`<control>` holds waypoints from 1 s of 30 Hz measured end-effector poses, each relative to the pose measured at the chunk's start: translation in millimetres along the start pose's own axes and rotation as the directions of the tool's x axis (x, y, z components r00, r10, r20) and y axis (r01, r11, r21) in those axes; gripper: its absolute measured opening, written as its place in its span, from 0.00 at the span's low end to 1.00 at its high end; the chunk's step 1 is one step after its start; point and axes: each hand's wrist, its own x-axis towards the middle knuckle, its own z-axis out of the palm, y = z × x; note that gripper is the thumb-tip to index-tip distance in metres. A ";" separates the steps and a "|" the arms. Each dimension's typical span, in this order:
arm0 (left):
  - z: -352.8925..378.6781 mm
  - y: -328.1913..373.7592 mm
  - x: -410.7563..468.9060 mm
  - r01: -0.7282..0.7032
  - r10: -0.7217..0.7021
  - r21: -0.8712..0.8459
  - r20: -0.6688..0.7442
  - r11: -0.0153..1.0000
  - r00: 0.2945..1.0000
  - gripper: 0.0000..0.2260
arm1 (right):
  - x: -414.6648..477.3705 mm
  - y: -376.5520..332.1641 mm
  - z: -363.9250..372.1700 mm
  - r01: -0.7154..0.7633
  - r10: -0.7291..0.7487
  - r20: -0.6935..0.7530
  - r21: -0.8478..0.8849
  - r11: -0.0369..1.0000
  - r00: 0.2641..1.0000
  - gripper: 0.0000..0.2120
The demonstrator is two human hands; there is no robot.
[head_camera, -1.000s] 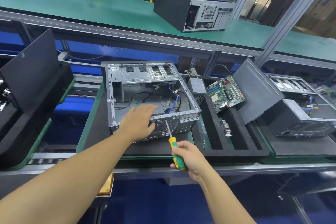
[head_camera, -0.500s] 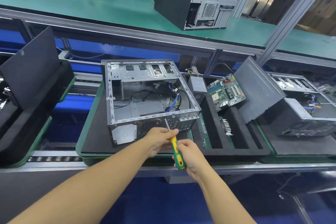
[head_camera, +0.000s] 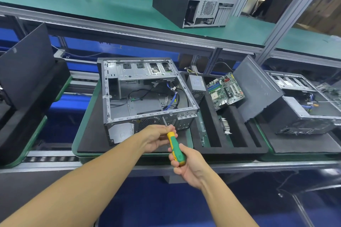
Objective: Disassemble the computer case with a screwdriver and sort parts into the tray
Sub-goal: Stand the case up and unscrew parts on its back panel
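An open desktop computer case (head_camera: 147, 97) lies side-up. At its near panel, the right hand (head_camera: 186, 166) is wrapped around the handle of a green-and-yellow screwdriver (head_camera: 174, 145). The left hand (head_camera: 156, 137) pinches it just below the shaft, whose tip is at the panel. Right of the case, a black foam tray (head_camera: 230, 150) holds a motherboard (head_camera: 225, 90).

Roller conveyor (head_camera: 49, 159) carries green-rimmed pallets (head_camera: 79, 129) — upper green shelf (head_camera: 110, 5) bears a closed case (head_camera: 171, 0).

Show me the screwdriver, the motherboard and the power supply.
screwdriver (head_camera: 173, 144): head view, green part of the handle.
motherboard (head_camera: 225, 90): head view, middle of the board.
power supply (head_camera: 196, 83): head view, grey top face.
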 end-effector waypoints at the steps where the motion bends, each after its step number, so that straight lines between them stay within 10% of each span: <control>1: -2.0 0.4 -0.8 0.004 -0.004 0.001 0.015 1.000 1.000 0.06 | 1.3 2.8 1.7 0.034 -0.035 -0.014 -0.020 0.999 0.999 0.13; 9: -1.8 -5.5 -6.4 0.070 -0.079 0.179 0.040 0.981 0.996 0.06 | 6.9 16.8 8.8 0.176 -0.229 -0.145 -0.307 0.935 0.963 0.09; 17: -1.6 1.5 -12.4 0.027 -0.032 0.047 0.107 0.999 0.994 0.11 | -5.2 -1.4 3.3 -0.037 0.037 -0.022 -0.005 0.999 0.999 0.19; 23: -5.4 -2.0 -15.6 0.060 -0.068 0.044 0.192 0.997 0.979 0.17 | -2.6 0.9 5.2 0.110 -0.135 -0.138 -0.177 0.978 0.981 0.05; 30: 1.1 -11.7 -8.4 0.025 -0.028 0.036 0.069 0.999 0.997 0.08 | -4.0 0.0 8.9 0.153 -0.174 -0.179 -0.127 0.980 0.968 0.11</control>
